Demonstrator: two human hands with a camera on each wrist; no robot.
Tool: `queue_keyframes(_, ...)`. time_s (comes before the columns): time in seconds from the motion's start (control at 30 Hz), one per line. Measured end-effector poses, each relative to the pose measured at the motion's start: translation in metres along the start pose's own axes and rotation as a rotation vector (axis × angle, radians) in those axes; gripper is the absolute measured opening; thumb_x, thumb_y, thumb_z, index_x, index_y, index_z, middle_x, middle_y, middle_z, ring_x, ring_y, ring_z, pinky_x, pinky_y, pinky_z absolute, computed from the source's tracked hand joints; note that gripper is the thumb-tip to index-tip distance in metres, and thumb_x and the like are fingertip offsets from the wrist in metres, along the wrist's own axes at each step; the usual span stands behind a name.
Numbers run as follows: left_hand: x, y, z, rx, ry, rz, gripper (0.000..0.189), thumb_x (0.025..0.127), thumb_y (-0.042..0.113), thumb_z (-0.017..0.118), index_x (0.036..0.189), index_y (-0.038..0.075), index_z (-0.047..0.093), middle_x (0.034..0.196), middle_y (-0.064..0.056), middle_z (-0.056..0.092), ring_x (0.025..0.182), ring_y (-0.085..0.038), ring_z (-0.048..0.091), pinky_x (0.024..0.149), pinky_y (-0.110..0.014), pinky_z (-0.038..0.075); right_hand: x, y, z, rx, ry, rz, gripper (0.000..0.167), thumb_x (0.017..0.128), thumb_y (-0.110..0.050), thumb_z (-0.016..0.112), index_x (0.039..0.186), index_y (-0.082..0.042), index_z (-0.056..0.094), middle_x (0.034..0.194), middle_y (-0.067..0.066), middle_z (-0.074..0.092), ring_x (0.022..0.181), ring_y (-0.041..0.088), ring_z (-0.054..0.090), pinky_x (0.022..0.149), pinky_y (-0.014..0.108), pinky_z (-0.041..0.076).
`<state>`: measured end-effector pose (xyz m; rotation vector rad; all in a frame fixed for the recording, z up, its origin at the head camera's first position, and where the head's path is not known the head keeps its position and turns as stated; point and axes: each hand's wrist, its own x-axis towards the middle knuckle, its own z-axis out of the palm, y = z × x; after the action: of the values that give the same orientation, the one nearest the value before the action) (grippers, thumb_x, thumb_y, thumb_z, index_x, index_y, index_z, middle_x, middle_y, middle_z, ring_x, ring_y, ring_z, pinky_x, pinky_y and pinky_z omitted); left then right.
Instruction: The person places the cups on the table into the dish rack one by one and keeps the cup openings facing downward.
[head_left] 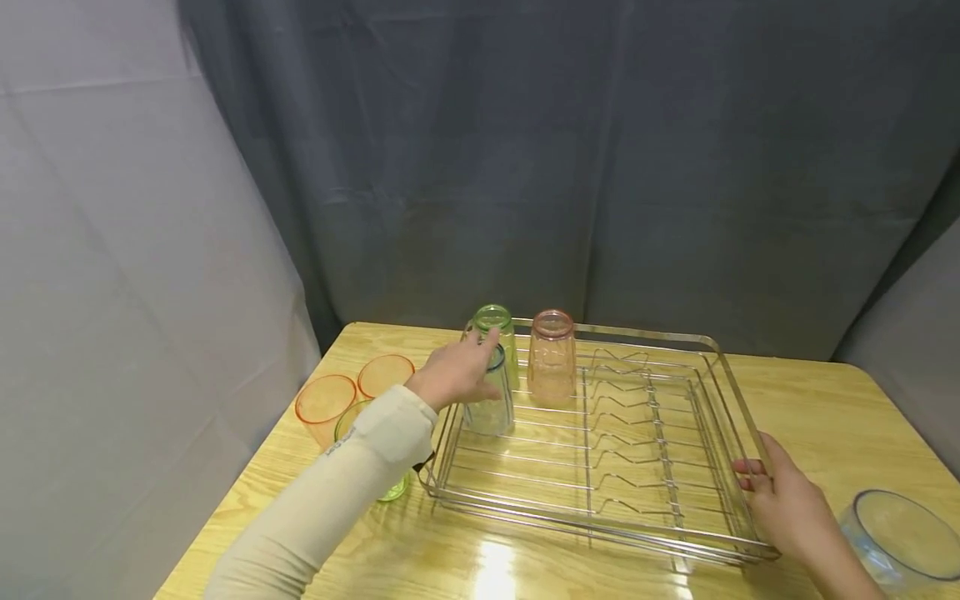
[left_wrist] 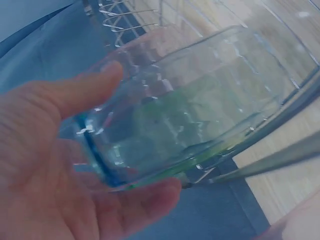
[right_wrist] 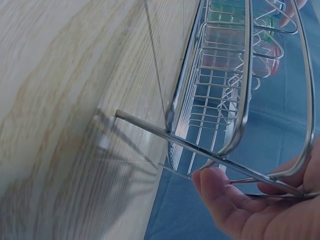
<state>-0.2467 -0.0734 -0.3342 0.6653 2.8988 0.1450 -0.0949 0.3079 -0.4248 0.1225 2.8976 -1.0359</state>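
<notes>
A clear, blue-tinted glass (head_left: 489, 414) stands upside down at the left of a wire dish rack (head_left: 739, 400). My left hand (head_left: 459, 368) is around its base, thumb on one side and straight fingers on the other, with the palm apart from it. Whether the fingertips touch the glass I cannot tell. Just behind it is an inverted green glass (head_left: 493, 317), partly hidden by the hand. An inverted pink-orange glass (head_left: 552, 362) stands to the right. My right hand (head_left: 793, 502) grips the rack's right side, fingers curled round the wire (right_wrist: 250, 172).
Left of the rack, two orange glasses (head_left: 318, 408) stand upright on the wooden table (head_left: 450, 567). A green glass (head_left: 393, 488) there is partly behind my left sleeve. A wide clear bluish glass vessel (head_left: 892, 546) stands at the right front. Dark curtain (head_left: 480, 167) hangs behind.
</notes>
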Motion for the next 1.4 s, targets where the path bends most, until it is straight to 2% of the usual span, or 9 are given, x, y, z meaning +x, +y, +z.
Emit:
queue_keyframes(0.17, -0.019, -0.001, -0.018, 0.006, 0.077, 0.004, 0.082, 0.093, 0.047, 0.064, 0.158, 0.015, 0.026, 0.158, -0.015, 0.036, 0.126, -0.033, 0.059, 0.093, -0.047, 0.056, 0.002, 0.000, -0.001, -0.002, -0.017, 0.009, 0.057, 0.100, 0.002, 0.025, 0.149, 0.019, 0.000, 0.132, 0.039, 0.052, 0.104, 0.037, 0.064, 0.065, 0.026, 0.057)
queue_keyframes(0.33, -0.059, -0.003, -0.030, -0.038, 0.187, 0.051, 0.064, 0.096, 0.044, 0.061, 0.149, 0.013, 0.044, 0.148, -0.010, 0.050, 0.124, -0.028, 0.060, 0.097, -0.047, 0.053, 0.002, 0.001, -0.001, -0.009, -0.013, 0.009, 0.056, 0.100, 0.002, 0.025, 0.149, 0.020, 0.002, 0.131, 0.039, 0.052, 0.103, 0.039, 0.065, 0.065, 0.028, 0.058)
queue_keyframes(0.43, -0.083, -0.004, -0.021, -0.066, 0.238, 0.089, 0.059, 0.095, 0.041, 0.063, 0.143, 0.010, 0.052, 0.142, -0.011, 0.056, 0.121, -0.030, 0.062, 0.098, -0.047, 0.053, 0.002, 0.003, 0.000, -0.011, -0.026, 0.024, 0.057, 0.100, 0.001, 0.025, 0.148, 0.021, 0.001, 0.132, 0.039, 0.052, 0.103, 0.038, 0.066, 0.063, 0.025, 0.055)
queue_keyframes(0.53, -0.102, -0.003, -0.002, -0.103, 0.285, 0.115, 0.056, 0.093, 0.038, 0.065, 0.139, 0.007, 0.055, 0.137, -0.013, 0.059, 0.119, -0.031, 0.063, 0.098, -0.047, 0.052, 0.000, 0.005, 0.002, -0.011, -0.045, 0.046, 0.058, 0.100, 0.001, 0.026, 0.148, 0.022, 0.000, 0.132, 0.039, 0.052, 0.103, 0.036, 0.066, 0.063, 0.024, 0.054)
queue_keyframes(0.63, -0.114, -0.002, 0.018, -0.153, 0.309, 0.090, 0.057, 0.093, 0.037, 0.066, 0.140, 0.007, 0.054, 0.139, -0.013, 0.057, 0.124, -0.032, 0.059, 0.100, -0.049, 0.051, 0.000, 0.005, 0.003, 0.002, -0.038, 0.041, 0.058, 0.100, 0.001, 0.026, 0.148, 0.021, 0.001, 0.132, 0.038, 0.052, 0.101, 0.034, 0.066, 0.064, 0.025, 0.055)
queue_keyframes(0.87, -0.120, -0.002, 0.039, -0.201, 0.432, 0.025, 0.058, 0.094, 0.037, 0.065, 0.141, 0.006, 0.052, 0.146, -0.015, 0.051, 0.134, -0.033, 0.051, 0.105, -0.051, 0.047, 0.003, 0.002, -0.001, 0.010, -0.023, 0.026, 0.060, 0.098, 0.003, 0.024, 0.149, 0.020, -0.003, 0.132, 0.039, 0.052, 0.095, 0.022, 0.065, 0.064, 0.024, 0.056)
queue_keyframes(1.17, -0.125, -0.007, 0.057, -0.301, 0.465, -0.011, 0.057, 0.094, 0.036, 0.065, 0.141, 0.007, 0.052, 0.146, -0.014, 0.052, 0.135, -0.032, 0.050, 0.109, -0.054, 0.043, -0.001, 0.004, 0.001, 0.033, -0.018, 0.033, 0.059, 0.102, -0.001, 0.024, 0.149, 0.019, -0.005, 0.133, 0.040, 0.051, 0.104, 0.037, 0.065, 0.065, 0.025, 0.056)
queue_keyframes(1.27, -0.122, -0.007, 0.065, -0.328, 0.483, -0.016, 0.054, 0.097, 0.033, 0.061, 0.141, 0.004, 0.051, 0.145, -0.016, 0.052, 0.134, -0.034, 0.051, 0.109, -0.054, 0.043, 0.000, 0.004, -0.001, 0.036, -0.030, 0.047, 0.062, 0.107, -0.015, 0.026, 0.150, 0.017, -0.006, 0.135, 0.041, 0.048, 0.105, 0.043, 0.065, 0.068, 0.032, 0.057)
queue_keyframes(1.4, -0.115, -0.007, 0.076, -0.362, 0.496, -0.035, 0.053, 0.101, 0.031, 0.054, 0.144, 0.001, 0.047, 0.147, -0.020, 0.049, 0.134, -0.038, 0.050, 0.108, -0.055, 0.044, 0.002, 0.004, -0.005, 0.007, -0.054, 0.082, 0.075, 0.108, -0.037, 0.027, 0.152, 0.013, -0.006, 0.140, 0.040, 0.044, 0.117, 0.057, 0.055, 0.077, 0.048, 0.054)
